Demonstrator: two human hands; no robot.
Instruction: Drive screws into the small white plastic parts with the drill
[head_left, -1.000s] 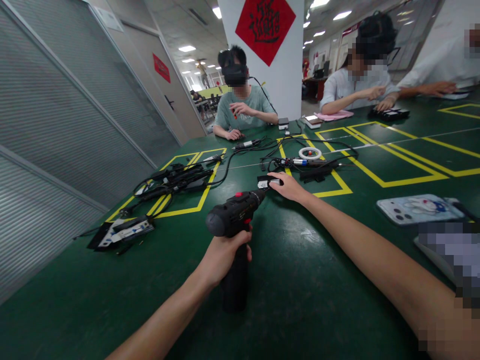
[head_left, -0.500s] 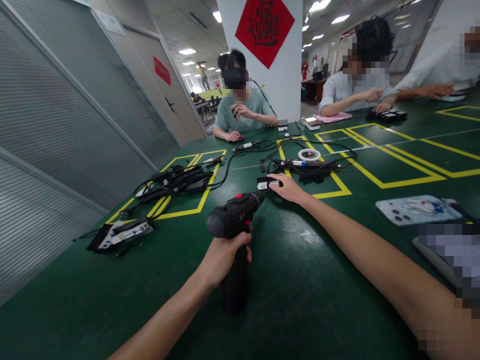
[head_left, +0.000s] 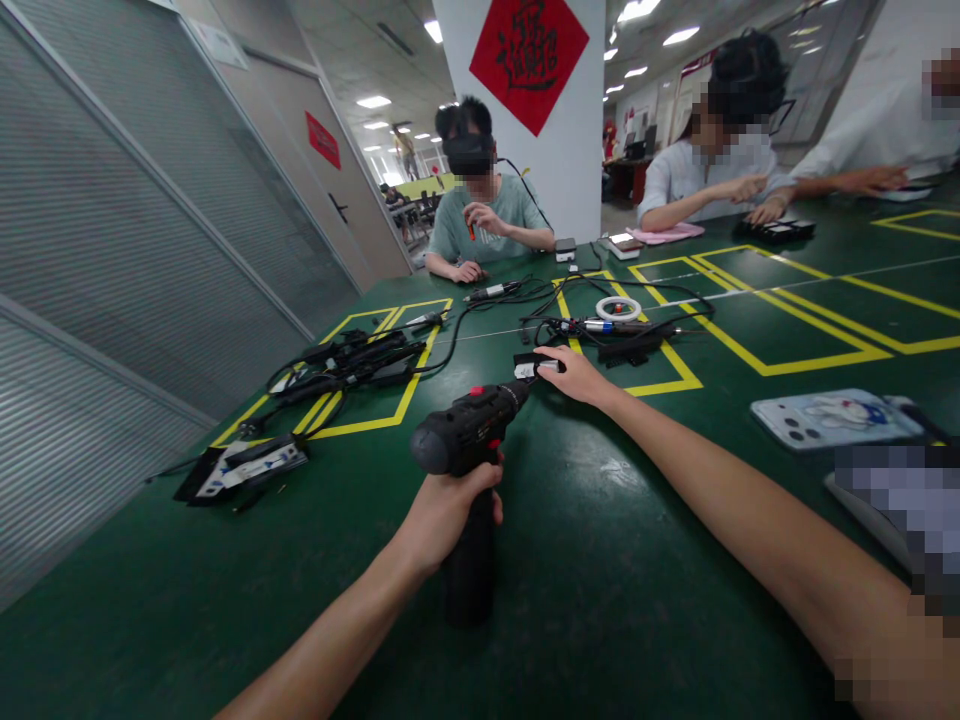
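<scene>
On the far left of the bench (head_left: 615, 600), a tangle of black cables (head_left: 367, 365) is lying across the yellow tape (head_left: 360, 427), and a black-and-white packet (head_left: 219, 480) is resting just nearer to you. Right of these, your left hand (head_left: 442, 512) is gripping the cordless drill (head_left: 465, 430), its fingers wrapping around the upright handle just below the body. The drill's long axis is running away from you and slightly right, and its chuck is pointing at the small black-and-white block (head_left: 527, 371), which is lying just beyond the drill's front end. You are pinching that block at its right end with your right hand (head_left: 574, 378), the fingers sitting narrow on it; its long axis is running left to right, across the drill's line. Your right hand is the nearer one, touching the block, while your left is staying back behind the drill body; whether the bit is meeting the block, you cannot tell from here. Farther right, a white ring (head_left: 619, 310) is lying beside a pen-like tool (head_left: 600, 326), and a phone (head_left: 836, 418) is resting near your right forearm.
</scene>
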